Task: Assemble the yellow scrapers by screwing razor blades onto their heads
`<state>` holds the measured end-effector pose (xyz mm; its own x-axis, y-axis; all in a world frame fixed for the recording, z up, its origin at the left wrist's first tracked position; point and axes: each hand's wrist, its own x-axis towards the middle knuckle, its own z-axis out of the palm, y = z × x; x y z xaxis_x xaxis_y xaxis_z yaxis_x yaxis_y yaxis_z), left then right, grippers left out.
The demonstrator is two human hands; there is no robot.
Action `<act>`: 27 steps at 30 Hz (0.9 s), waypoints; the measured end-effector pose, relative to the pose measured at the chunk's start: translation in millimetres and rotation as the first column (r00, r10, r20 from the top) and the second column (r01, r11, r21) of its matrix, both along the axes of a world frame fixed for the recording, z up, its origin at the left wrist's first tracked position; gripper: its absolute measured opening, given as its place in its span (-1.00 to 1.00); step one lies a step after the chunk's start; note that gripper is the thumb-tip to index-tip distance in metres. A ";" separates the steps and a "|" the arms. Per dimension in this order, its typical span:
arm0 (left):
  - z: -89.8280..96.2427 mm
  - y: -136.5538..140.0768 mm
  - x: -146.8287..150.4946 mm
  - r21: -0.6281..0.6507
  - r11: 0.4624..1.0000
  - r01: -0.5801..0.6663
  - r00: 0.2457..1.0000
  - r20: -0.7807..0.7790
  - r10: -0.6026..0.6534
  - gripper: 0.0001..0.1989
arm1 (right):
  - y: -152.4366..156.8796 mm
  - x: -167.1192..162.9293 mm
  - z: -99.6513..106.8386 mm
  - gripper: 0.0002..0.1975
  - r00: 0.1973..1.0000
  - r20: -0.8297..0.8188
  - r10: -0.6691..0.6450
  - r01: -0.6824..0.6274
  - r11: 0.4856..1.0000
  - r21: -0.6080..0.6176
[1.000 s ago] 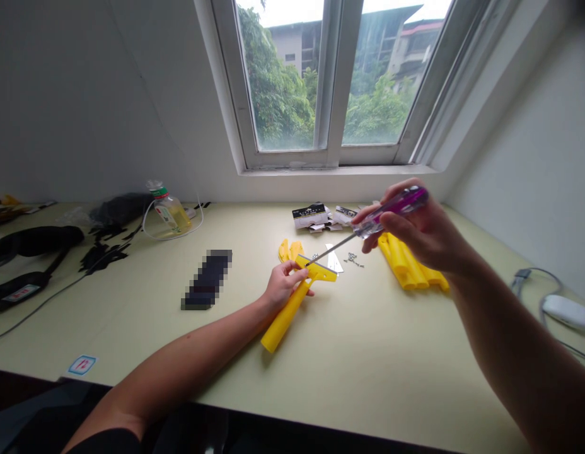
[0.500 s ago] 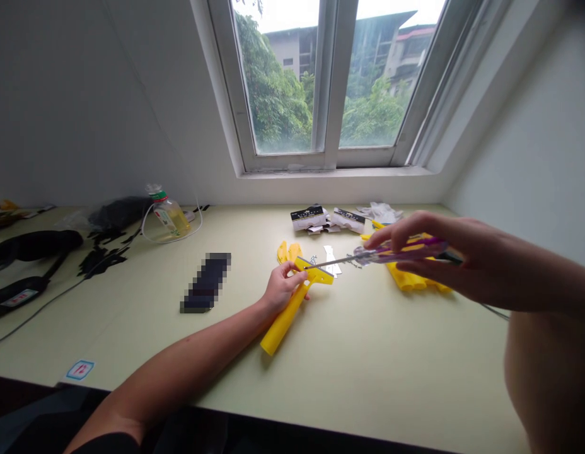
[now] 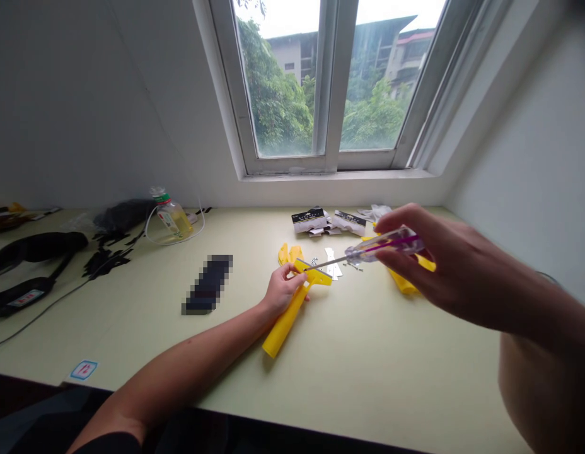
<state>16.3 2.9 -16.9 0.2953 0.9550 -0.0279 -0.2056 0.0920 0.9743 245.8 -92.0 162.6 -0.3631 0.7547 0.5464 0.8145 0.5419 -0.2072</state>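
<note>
My left hand [image 3: 282, 289] is closed around the head end of a yellow scraper [image 3: 285, 321], whose round handle slants down toward me. A metal strip shows along the far edge of its head. In my right hand [image 3: 429, 258] is a screwdriver [image 3: 359, 253] with a clear and purple handle, gripped between thumb and fingers. The screwdriver's tip meets the scraper head beside my left thumb; any screw there is too small to make out. Just behind the head lie yellow plastic pieces [image 3: 296, 254], small screws [image 3: 314, 260] and white flat blades [image 3: 331, 260].
Black-and-white packaging cards [image 3: 309, 219] lie by the window wall. More yellow handles [image 3: 406, 284] are partly behind my right hand. A dark pixelated slab [image 3: 208, 284] is to the left, with a bottle of yellow liquid [image 3: 173, 217] and a black headset-like object [image 3: 32, 271] beyond.
My right hand has turned and its fingers have shifted on the screwdriver's handle, now curled nearer the middle. The screwdriver's tip stays at the scraper head. The view has tilted slightly.
</note>
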 end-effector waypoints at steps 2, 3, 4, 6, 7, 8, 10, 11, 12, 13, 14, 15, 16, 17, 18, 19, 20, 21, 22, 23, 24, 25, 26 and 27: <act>-1.3 -0.4 0.1 -0.001 1.000 0.004 1.000 0.016 -0.004 -0.69 | -2.1 3.6 2.0 -0.75 0.991 -0.002 0.133 -0.132 0.989 -0.059; -1.8 -0.9 0.4 0.006 1.000 0.011 1.000 0.023 -0.011 -0.69 | -2.7 5.0 2.7 -0.77 0.986 -0.005 0.168 -0.168 0.985 -0.038; -2.1 -1.5 0.8 0.016 1.000 0.016 0.999 0.028 -0.016 -0.70 | -3.0 5.6 2.8 -0.79 0.985 0.000 0.171 -0.171 0.985 0.016; -2.4 -2.9 1.6 0.037 0.999 0.018 0.999 0.029 -0.019 -0.70 | -2.2 3.9 1.0 -0.79 0.997 0.020 0.070 -0.073 0.981 0.178; -2.3 -3.5 2.0 0.043 0.999 0.015 1.000 0.026 -0.016 -0.70 | -1.3 1.8 -0.7 -0.77 0.999 0.023 -0.022 0.016 0.968 0.252; -2.1 -4.0 2.3 0.045 0.999 0.010 1.000 0.022 -0.011 -0.70 | 0.0 -0.6 -2.6 -0.75 0.993 0.022 -0.117 0.105 0.949 0.297; -1.0 -4.8 2.5 0.043 0.999 -0.001 1.000 0.016 0.000 -0.69 | 2.8 -4.2 -5.4 -0.74 0.973 0.021 -0.231 0.216 0.936 0.279; -0.2 -5.1 2.4 0.046 0.999 -0.007 1.000 0.016 0.006 -0.69 | 4.1 -4.4 -5.7 -0.75 0.974 0.023 -0.227 0.216 0.950 0.224; 0.6 -5.3 2.2 0.053 0.999 -0.012 1.000 0.017 0.011 -0.70 | 5.2 -3.3 -5.1 -0.75 0.984 0.023 -0.179 0.173 0.972 0.161; 1.4 -5.4 2.0 0.061 0.998 -0.015 1.000 0.019 0.014 -0.70 | 5.9 -0.8 -3.7 -0.76 0.995 0.024 -0.101 0.098 0.990 0.102; 2.1 -5.5 1.7 0.068 0.998 -0.017 1.000 0.021 0.016 -0.70 | 6.3 2.8 -1.7 -0.77 1.000 0.025 -0.008 0.007 0.999 0.054; 2.6 -5.6 1.5 0.073 0.997 -0.018 1.000 0.021 0.017 -0.71 | 6.4 6.9 0.4 -0.78 0.996 0.027 0.083 -0.083 0.996 0.018; 2.9 -5.8 1.3 0.075 0.997 -0.020 1.000 0.022 0.018 -0.71 | 6.3 10.9 2.4 -0.79 0.987 0.032 0.157 -0.156 0.988 -0.006; 2.9 -5.9 1.3 0.075 0.997 -0.019 1.000 0.022 0.018 -0.72 | 6.1 14.1 3.9 -0.79 0.979 0.039 0.199 -0.198 0.980 -0.017; 2.7 -6.1 1.3 0.077 0.997 -0.020 1.000 0.022 0.018 -0.72 | 5.9 16.1 4.7 -0.79 0.978 0.048 0.204 -0.204 0.979 -0.013; 2.3 -6.4 1.6 0.080 0.997 -0.020 1.000 0.025 0.018 -0.72 | 5.8 16.6 4.7 -0.79 0.984 0.059 0.170 -0.171 0.985 0.011; 1.8 -6.7 1.9 0.083 0.996 -0.019 0.999 0.028 0.016 -0.73 | 6.1 15.4 3.8 -0.78 0.993 0.065 0.094 -0.098 0.993 0.058; 1.5 -7.1 2.2 0.084 0.996 -0.016 0.999 0.029 0.013 -0.72 | 6.6 13.1 2.3 -0.77 0.998 0.063 -0.010 0.003 0.993 0.120; 1.3 -7.4 2.5 0.081 0.997 -0.015 1.000 0.028 0.013 -0.72 | 7.4 9.9 0.4 -0.75 0.991 0.054 -0.120 0.108 0.978 0.178; 1.4 -7.6 2.8 0.076 0.997 -0.017 1.000 0.024 0.016 -0.72 | 8.5 6.7 -1.5 -0.73 0.977 0.041 -0.209 0.196 0.957 0.215; 1.7 -7.8 3.0 0.069 0.997 -0.022 1.000 0.018 0.021 -0.72 | 9.6 4.2 -3.0 -0.71 0.965 0.030 -0.261 0.248 0.944 0.218; 2.3 -7.7 3.0 0.060 0.998 -0.029 1.000 0.012 0.028 -0.72 | 10.5 2.8 -4.0 -0.72 0.964 0.024 -0.264 0.255 0.948 0.188; 3.0 -7.6 2.9 0.051 0.998 -0.037 0.999 0.007 0.037 -0.72 | 11.2 3.0 -4.1 -0.74 0.976 0.019 -0.218 0.214 0.967 0.137; 3.7 -7.3 2.8 0.043 0.998 -0.046 0.999 0.003 0.046 -0.72 | 11.4 4.8 -3.6 -0.76 0.991 0.016 -0.134 0.133 0.988 0.077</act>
<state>19.0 -4.4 -13.1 0.2510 0.9679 0.0137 -0.2108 0.0409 0.9767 250.6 -80.6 159.0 -0.2737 0.7543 0.5967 0.8844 0.4412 -0.1521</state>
